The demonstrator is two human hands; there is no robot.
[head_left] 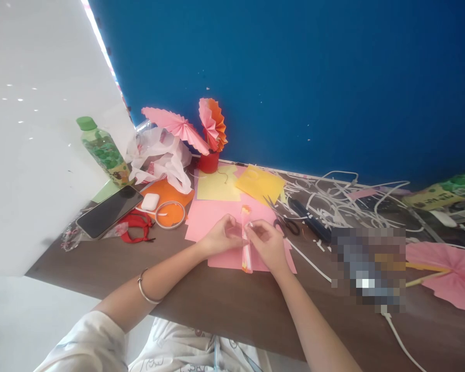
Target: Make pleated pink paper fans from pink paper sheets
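At the far left of our brown wood-grain desk [225, 310], the tall green-capped plastic bottle [105, 151] and glossy black smartphone [109, 211] lie well clear. In the middle, our left hand [220, 236] and right hand [266, 243] pinch a narrow pleated pink-and-orange paper strip [246, 243] between their fingers, upright above a flat matte pink paper sheet [232, 227]. We judge the crisp folds could spring open if either grip loosens, and the black-handled scissors [284, 219] just right could snag a sleeve.
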